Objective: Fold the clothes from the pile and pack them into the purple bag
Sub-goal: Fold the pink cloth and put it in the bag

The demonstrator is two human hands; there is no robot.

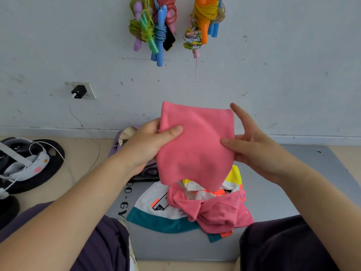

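While I hold the pink cloth [195,145] up, left hand [150,145] pinching its edge, right hand [252,149] fingers straight against it, pile [195,208] below, purple bag [125,137] behind.

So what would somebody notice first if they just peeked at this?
Probably the pink cloth held up in the middle, gripped by the left hand while the right hand touches its other edge. Next, the bright jump ropes hanging on the wall above, and the colourful clothes pile on the grey mat below.
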